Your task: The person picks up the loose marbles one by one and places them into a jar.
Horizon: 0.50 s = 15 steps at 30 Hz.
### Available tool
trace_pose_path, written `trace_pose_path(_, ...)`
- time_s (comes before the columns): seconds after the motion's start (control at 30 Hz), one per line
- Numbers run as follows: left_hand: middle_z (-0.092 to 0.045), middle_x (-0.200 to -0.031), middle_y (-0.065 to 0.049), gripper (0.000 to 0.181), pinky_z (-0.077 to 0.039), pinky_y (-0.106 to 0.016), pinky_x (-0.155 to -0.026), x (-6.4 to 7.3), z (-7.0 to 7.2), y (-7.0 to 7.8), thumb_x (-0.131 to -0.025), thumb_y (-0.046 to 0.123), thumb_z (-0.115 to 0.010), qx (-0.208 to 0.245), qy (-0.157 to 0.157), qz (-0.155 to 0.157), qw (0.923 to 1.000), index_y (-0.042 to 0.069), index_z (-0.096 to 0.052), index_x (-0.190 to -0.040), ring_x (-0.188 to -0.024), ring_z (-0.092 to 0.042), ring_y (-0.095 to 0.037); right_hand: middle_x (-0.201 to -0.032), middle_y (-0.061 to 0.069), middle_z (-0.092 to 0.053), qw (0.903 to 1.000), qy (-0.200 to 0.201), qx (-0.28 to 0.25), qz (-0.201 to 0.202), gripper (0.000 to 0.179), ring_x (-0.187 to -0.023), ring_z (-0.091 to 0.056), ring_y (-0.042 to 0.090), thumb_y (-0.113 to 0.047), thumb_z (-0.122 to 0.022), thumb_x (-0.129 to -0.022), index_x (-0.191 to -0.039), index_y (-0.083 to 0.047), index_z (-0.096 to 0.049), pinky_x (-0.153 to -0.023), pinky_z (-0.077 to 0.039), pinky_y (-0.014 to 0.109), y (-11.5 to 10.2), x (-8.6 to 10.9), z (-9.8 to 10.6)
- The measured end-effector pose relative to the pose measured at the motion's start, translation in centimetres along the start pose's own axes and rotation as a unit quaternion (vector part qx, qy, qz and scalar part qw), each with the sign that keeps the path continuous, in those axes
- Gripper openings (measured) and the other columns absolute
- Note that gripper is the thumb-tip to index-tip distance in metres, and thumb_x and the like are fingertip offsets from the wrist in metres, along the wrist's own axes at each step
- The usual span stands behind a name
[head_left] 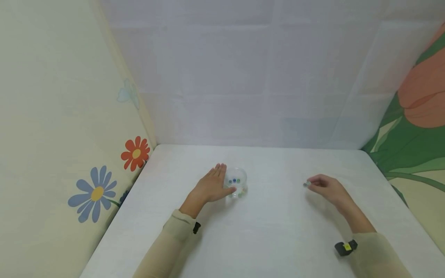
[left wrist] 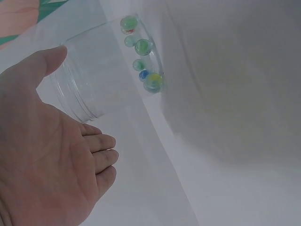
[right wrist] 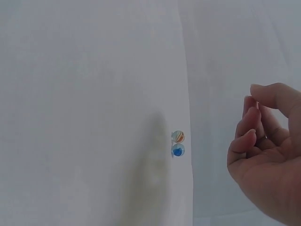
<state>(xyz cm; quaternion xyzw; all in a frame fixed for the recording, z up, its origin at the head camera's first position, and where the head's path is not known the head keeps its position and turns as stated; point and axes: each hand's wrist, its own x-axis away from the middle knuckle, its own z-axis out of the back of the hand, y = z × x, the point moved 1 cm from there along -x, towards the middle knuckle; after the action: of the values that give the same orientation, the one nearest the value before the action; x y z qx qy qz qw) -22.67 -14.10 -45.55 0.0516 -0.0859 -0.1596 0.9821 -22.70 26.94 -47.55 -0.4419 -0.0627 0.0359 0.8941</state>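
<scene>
A clear jar [head_left: 241,175] stands on the white table, with several green, blue and yellow marbles [left wrist: 144,47] at its bottom. My left hand [head_left: 211,186] is beside the jar's mouth, fingers straight and thumb spread across the near side; whether it touches the glass I cannot tell. To the right, my right hand [head_left: 328,189] hovers close to two marbles. In the right wrist view, an orange-striped marble [right wrist: 178,136] and a blue marble [right wrist: 178,150] lie side by side on the cloth. Loosely bent fingers and thumb come near each other there, with nothing seen between them.
A white cloth covers the table [head_left: 271,231], and a white sheet [head_left: 243,77] hangs behind it. Flower-painted walls [head_left: 62,135] flank both sides. The table's far edge runs a short way beyond the jar.
</scene>
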Motion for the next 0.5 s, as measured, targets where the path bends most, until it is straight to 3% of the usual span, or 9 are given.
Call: trace_pose_path(0.5,-0.010,-0.168,-0.017,0.099,-0.009,-0.037,-0.128,0.0,0.0,0.1,-0.099,0.069,-0.040,-0.006,-0.003,0.001,1.0000,-0.002,-0.008,-0.161,-0.157,-0.007,-0.027,-0.111,0.012,-0.068,0.9996,0.001,-0.010,0.027,0.032,-0.102,-0.062,0.025,-0.022,-0.068,-0.098,-0.123,-0.002,-0.064,-0.086,-0.053,0.036,-2.1,0.2,-1.2)
